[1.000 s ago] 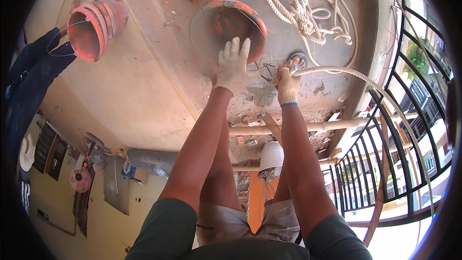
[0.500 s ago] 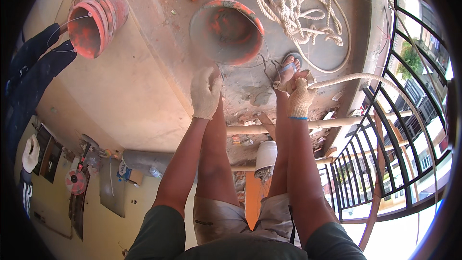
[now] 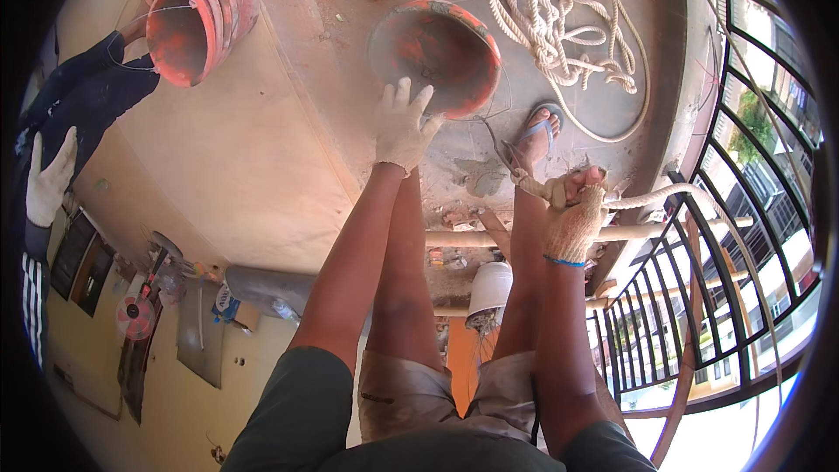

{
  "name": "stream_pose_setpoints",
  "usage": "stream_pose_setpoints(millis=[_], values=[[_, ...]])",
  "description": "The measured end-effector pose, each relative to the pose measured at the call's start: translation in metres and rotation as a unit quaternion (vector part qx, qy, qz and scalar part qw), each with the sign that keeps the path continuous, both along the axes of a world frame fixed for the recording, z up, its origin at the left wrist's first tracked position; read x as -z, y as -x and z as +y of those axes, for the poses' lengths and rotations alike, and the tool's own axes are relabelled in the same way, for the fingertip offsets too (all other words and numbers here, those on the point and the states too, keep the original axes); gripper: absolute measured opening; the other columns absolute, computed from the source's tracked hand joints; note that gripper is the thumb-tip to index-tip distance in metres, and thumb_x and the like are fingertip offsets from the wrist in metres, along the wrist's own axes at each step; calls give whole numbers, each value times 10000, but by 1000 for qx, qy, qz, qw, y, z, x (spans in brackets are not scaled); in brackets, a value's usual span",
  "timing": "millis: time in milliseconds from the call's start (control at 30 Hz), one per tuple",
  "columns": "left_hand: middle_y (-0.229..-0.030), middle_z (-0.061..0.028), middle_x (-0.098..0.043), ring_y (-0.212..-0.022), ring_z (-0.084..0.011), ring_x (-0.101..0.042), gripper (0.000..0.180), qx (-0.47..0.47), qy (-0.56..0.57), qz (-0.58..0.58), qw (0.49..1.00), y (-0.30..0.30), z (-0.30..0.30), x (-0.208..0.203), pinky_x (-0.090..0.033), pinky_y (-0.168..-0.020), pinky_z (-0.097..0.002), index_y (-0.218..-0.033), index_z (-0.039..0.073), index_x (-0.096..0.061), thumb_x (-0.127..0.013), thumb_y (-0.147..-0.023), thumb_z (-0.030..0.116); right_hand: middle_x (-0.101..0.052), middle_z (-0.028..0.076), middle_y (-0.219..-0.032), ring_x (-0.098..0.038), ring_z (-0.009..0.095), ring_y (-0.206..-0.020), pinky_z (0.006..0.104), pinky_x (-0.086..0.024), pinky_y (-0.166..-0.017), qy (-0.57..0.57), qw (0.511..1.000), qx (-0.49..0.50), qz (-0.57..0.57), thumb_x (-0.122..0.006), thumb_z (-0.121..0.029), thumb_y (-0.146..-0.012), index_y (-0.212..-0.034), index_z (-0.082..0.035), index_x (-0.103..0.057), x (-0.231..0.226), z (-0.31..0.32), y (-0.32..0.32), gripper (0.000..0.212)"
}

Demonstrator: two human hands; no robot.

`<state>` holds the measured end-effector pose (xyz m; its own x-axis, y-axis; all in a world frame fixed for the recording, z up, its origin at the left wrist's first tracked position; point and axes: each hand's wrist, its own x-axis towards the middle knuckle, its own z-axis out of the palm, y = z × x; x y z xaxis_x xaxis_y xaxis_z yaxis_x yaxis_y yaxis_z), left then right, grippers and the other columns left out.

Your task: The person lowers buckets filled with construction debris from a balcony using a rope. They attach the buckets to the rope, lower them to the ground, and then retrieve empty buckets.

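My right hand (image 3: 574,212), in a knitted glove with a blue cuff edge, is closed around a thick white rope (image 3: 647,200). A short rope end leads left from the fist to a dark bent metal hook (image 3: 496,142). My left hand (image 3: 405,128), gloved too, is open with spread fingers and holds nothing. Its fingertips lie over or just short of the near rim of a grey-smeared orange bucket (image 3: 450,61); whether they touch cannot be told. The hook hangs close to the bucket's thin wire handle (image 3: 501,96).
Coiled rope (image 3: 559,26) lies beyond the bucket, near a sandalled foot (image 3: 537,135). A black railing (image 3: 734,210) runs along the right. At left, another person's arm holds stacked orange buckets (image 3: 197,31); a gloved hand (image 3: 50,177) hangs beside. A white pail (image 3: 489,287) sits below the bamboo pole (image 3: 459,239).
My left hand has moved toward the bucket and spread its fingers. My right hand has shifted right, drawing the rope end and hook with it. The gloved hand at far left has risen.
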<state>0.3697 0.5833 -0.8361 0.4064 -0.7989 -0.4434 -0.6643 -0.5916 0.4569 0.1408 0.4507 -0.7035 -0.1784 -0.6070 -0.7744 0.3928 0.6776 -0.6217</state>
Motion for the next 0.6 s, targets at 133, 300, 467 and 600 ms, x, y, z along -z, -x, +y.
stream_pose_setpoints(millis=[133,300,467,600], values=[[-1456,-158,-539,-1349,-377,-461,454,74,53,-60,994,1,-16,-11,-378,-1037,-561,-1348,177,-670,-687,-929,350,-412,-4,-636,-352,147,-550,345,-362,-616,63,991,-98,-70,-612,-360,-1046,-758,-118,-516,-69,1,-21,388],[-1428,-125,-565,-1308,-334,-507,439,103,136,13,985,18,-46,-34,-397,-1014,-540,-1361,145,-643,-656,-937,258,-444,24,-662,-387,176,-664,393,-383,-790,116,983,-56,-130,-584,-376,-1059,-782,-88,-530,-92,-26,-60,404],[-1445,-87,-560,-1305,-302,-522,480,171,88,9,981,40,-59,-22,-417,-1001,-526,-1405,128,-594,-615,-936,226,-479,26,-690,-410,169,-658,336,-384,-720,106,980,-107,-128,-684,-341,-998,-769,-76,-524,-77,-43,-75,385],[-1440,-165,-541,-1264,-266,-542,604,135,33,-24,990,72,-80,-31,-434,-971,-439,-1448,15,-513,-627,-913,272,-451,14,-669,-424,144,-673,298,-336,-702,13,956,-291,-45,-704,-318,-991,-763,-79,-521,-117,-24,-75,377]])
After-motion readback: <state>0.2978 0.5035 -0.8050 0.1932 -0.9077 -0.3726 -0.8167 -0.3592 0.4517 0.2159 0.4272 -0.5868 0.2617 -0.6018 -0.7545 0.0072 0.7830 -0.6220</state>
